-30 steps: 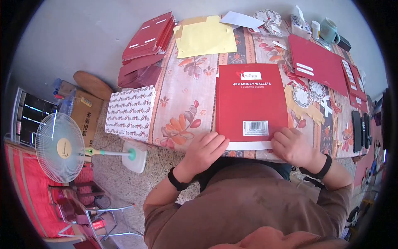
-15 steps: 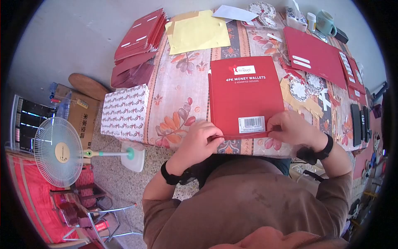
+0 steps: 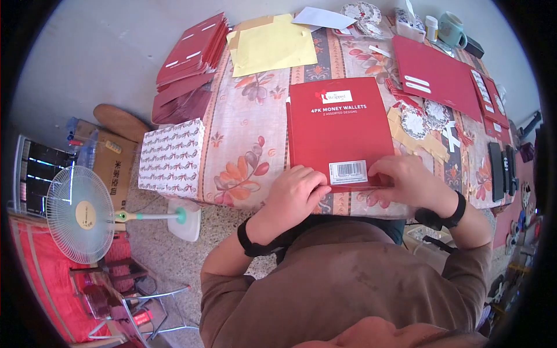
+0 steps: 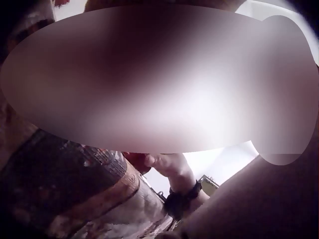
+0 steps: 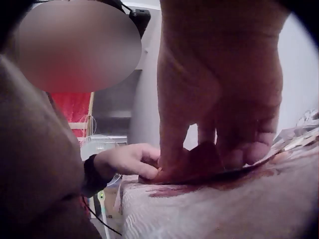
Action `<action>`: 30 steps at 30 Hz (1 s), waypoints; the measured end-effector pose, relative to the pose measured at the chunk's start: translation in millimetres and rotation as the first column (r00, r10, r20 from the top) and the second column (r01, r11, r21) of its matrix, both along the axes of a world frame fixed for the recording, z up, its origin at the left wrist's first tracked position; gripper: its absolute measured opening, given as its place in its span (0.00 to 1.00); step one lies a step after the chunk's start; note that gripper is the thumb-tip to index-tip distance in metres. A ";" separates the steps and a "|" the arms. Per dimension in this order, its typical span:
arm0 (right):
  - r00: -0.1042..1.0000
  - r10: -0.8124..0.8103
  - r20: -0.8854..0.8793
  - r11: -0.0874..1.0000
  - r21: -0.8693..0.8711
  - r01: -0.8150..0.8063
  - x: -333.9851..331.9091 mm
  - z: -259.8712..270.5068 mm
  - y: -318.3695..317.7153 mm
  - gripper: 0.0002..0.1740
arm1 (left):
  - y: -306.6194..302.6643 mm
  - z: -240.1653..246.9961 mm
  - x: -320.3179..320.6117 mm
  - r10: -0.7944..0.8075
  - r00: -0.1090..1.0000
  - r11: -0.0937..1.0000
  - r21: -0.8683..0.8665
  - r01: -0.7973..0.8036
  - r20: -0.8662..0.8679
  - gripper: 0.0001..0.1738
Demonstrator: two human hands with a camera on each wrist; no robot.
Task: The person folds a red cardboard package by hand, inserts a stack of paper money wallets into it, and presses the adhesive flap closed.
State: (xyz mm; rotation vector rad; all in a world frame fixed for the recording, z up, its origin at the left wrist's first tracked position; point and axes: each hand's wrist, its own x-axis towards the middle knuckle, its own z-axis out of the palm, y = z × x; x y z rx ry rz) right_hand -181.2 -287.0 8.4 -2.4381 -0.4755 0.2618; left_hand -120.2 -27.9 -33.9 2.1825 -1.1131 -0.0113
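A flat red packet (image 3: 342, 133), printed "4PK MONEY WALLETS" with a white barcode label (image 3: 348, 172) low on its front, lies upright before the person at the table's near edge. My left hand (image 3: 296, 188) pinches its lower left part, fingers over the front and thumb at the bottom edge. At the lower right corner, my right hand (image 3: 412, 180) grips the same edge with curled fingers, beside the barcode. The right wrist view shows red card between the right thumb and fingers (image 5: 249, 152), slightly raised off the cloth. A blurred patch covers most of the left wrist view.
A stack of red packets (image 3: 191, 52) stands at the back left, near yellow sheets (image 3: 272, 46). A patterned white box (image 3: 171, 156) sits at the left corner. Right of the packet lie scraps, round paper cutouts (image 3: 413, 123) and a large red card (image 3: 432, 72). A mug (image 3: 451, 29) stands behind.
A white strip showed along the packet's bottom edge; it is now out of sight. Both hands lifted that edge, and the left hand has since shifted right along it.
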 end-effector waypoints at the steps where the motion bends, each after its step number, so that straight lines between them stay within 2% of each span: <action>1: 0.986 -0.008 0.164 1.000 -0.014 0.010 -4.3 0.0 1.1 0.15 | -1.6 2.3 0.6 -0.006 1.000 1.000 0.007 0.006 0.000 0.06; 2: 0.987 -0.010 0.163 1.000 -0.014 0.013 -6.7 -2.3 2.3 0.15 | -2.8 3.6 1.4 -0.014 1.000 1.000 0.014 0.014 0.001 0.07; 4: 0.896 0.128 0.425 0.987 -0.143 -0.073 -10.9 -11.0 4.8 0.18 | -3.2 3.2 3.9 -0.021 0.999 0.999 0.028 0.022 -0.033 0.07; 5: 0.897 0.124 0.424 0.987 -0.142 -0.069 -13.4 -13.6 5.6 0.18 | -3.4 3.1 4.8 -0.022 0.998 0.999 0.040 0.025 -0.065 0.08; 7: 0.667 0.409 0.623 0.900 -0.395 -0.183 -16.5 -18.4 7.6 0.19 | -4.7 8.7 5.3 -0.022 0.997 0.998 0.062 0.026 -0.073 0.08; 8: 0.667 0.410 0.623 0.900 -0.394 -0.185 -18.1 -22.1 9.5 0.19 | -4.8 10.5 5.3 -0.017 0.997 0.996 0.085 0.024 -0.081 0.08; 10: 0.412 0.587 0.697 0.809 -0.519 -0.276 -19.3 -30.8 13.4 0.23 | -3.8 7.2 5.9 -0.020 0.997 0.997 0.069 0.025 -0.080 0.07; 11: 0.411 0.587 0.697 0.809 -0.517 -0.279 -18.2 -34.5 14.0 0.23 | -3.5 6.0 5.6 -0.026 0.997 0.998 0.052 0.030 -0.079 0.07; 14: 0.744 0.471 0.475 0.866 -0.412 -0.284 -15.1 -44.1 12.3 0.30 | -4.3 8.8 4.6 -0.019 0.996 0.999 0.047 0.023 -0.087 0.08; 16: 0.765 0.488 0.420 0.847 -0.438 -0.300 -12.5 -46.0 8.3 0.33 | -3.5 7.3 4.2 -0.007 0.995 0.999 0.047 0.012 -0.104 0.07; 18: 0.813 0.480 0.329 0.855 -0.384 -0.349 -9.5 -47.0 5.4 0.35 | -0.3 6.1 5.5 0.004 0.993 0.999 0.050 0.002 -0.120 0.07; 20: 0.815 0.489 0.311 0.843 -0.407 -0.350 -8.7 -48.6 4.8 0.37 | 8.1 5.7 9.5 0.000 0.962 1.000 0.019 0.005 -0.273 0.08; 21: 0.816 0.498 0.292 0.830 -0.433 -0.352 -8.5 -49.2 4.4 0.38 | 12.9 2.1 10.6 -0.002 0.962 1.000 0.021 0.008 -0.274 0.08; 22: 0.819 0.494 0.292 0.832 -0.431 -0.349 -8.1 -49.2 4.1 0.38 | 18.0 -2.2 10.3 0.008 0.998 1.000 0.012 -0.007 -0.056 0.10; 23: 0.822 0.502 0.271 0.825 -0.435 -0.361 -7.7 -48.2 4.1 0.39 | 21.2 -4.6 7.8 0.021 0.986 1.000 -0.001 -0.021 0.164 0.14; 24: 0.823 0.511 0.249 0.817 -0.440 -0.374 -7.1 -47.2 4.0 0.41 | 23.6 -4.4 0.8 0.019 0.986 1.000 0.000 -0.019 0.163 0.14; 25: 0.824 0.509 0.248 0.818 -0.438 -0.373 -6.5 -46.7 3.8 0.41 | 23.6 2.9 -8.9 -0.117 0.925 0.990 0.118 0.079 0.361 0.19; 26: 0.832 0.502 0.236 0.827 -0.414 -0.381 -6.3 -46.3 3.9 0.41 | 23.5 6.6 -17.7 -0.262 0.811 0.957 0.250 0.147 0.523 0.24; 27: 0.838 0.500 0.221 0.833 -0.389 -0.394 -5.8 -45.6 4.3 0.42 | 21.3 4.5 -25.5 -0.338 0.846 0.910 0.372 0.182 0.412 0.34; 28: 0.834 0.507 0.218 0.830 -0.386 -0.403 -5.7 -44.6 4.3 0.42 | 19.8 -0.1 -29.1 -0.331 0.851 0.911 0.372 0.176 0.408 0.34; 30: 0.847 0.500 0.183 0.834 -0.367 -0.413 -4.7 -43.3 4.1 0.43 | 20.2 -12.0 -32.0 -0.256 0.942 0.912 0.378 0.161 0.217 0.40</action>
